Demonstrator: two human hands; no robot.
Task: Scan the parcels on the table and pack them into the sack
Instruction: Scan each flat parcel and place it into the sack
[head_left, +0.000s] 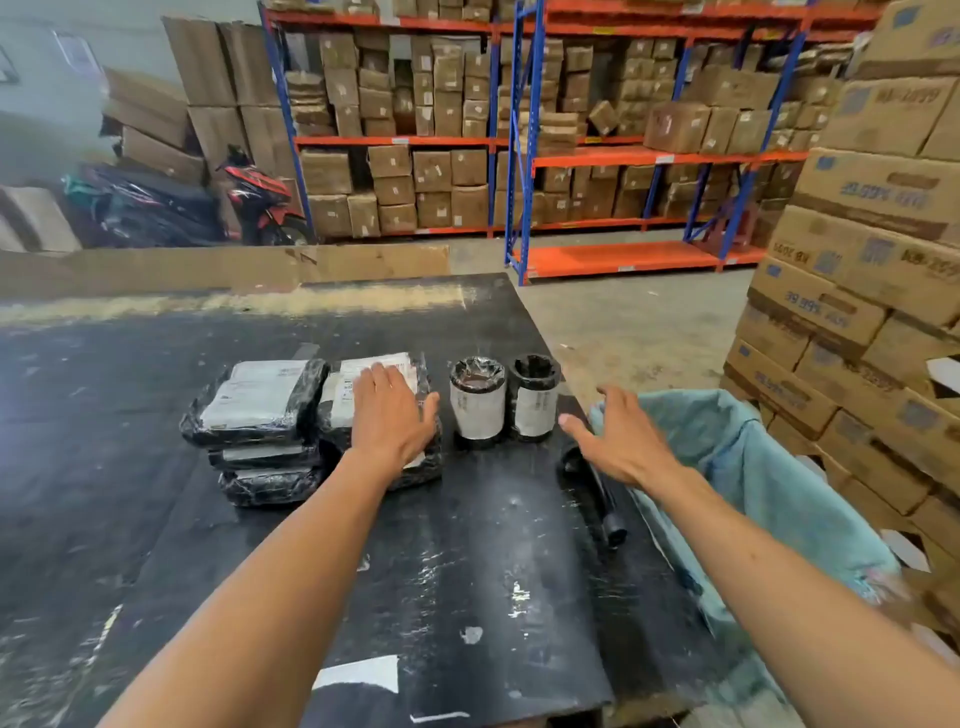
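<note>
On the black table (467, 545) lie flat parcels in black plastic with white labels: a stack (257, 410) at the left and one parcel (374, 384) beside it. My left hand (392, 415) rests flat on that parcel, fingers spread. Two upright cylindrical parcels (478, 402) (535, 402) stand to the right. My right hand (618, 439) hovers open above the table's right edge, just right of the cylinders, over a black handheld scanner (597, 493) lying on the table. A light blue sack (753, 467) hangs open at the table's right side.
Stacked cardboard cartons (872, 270) rise close behind the sack on the right. Blue and orange shelving (519, 140) full of boxes stands across the concrete floor. A motorbike (260, 197) is parked at the back left. A cardboard sheet (223, 267) borders the table's far edge.
</note>
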